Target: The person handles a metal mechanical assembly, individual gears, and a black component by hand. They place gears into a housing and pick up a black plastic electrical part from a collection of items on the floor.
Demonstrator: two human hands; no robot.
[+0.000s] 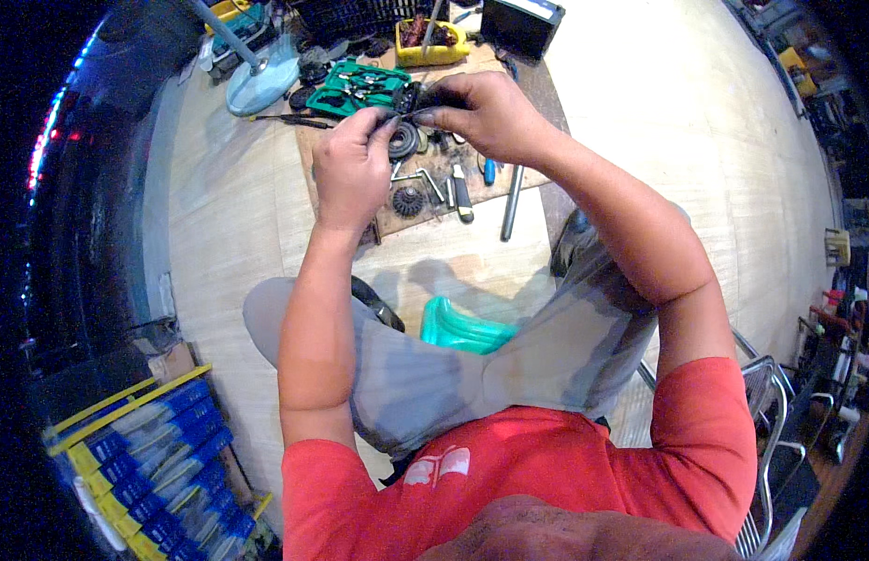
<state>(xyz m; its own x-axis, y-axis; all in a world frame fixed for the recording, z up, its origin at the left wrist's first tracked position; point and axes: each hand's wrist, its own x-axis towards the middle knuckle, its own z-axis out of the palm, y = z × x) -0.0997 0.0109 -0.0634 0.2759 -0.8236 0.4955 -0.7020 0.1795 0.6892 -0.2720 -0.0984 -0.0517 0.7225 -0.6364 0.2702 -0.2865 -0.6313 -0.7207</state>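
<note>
Both my hands are raised together over a brown work board. My left hand is closed, thumb and fingertips pinched at a small black part. Fingers of my right hand pinch the same part from the other side; its exact kind is hidden by the fingers. Just below the fingertips lies a round black wheel. Nearer to me are a dark toothed gear, a bent metal rod and a tool with a black-and-white handle. Behind my hands sits a green tray of pliers.
A yellow bin of reddish-brown pieces and a black box stand at the back. A metal tube lies right of a blue-handled piece. A round stand base is far left. A green plastic stool shows between my legs.
</note>
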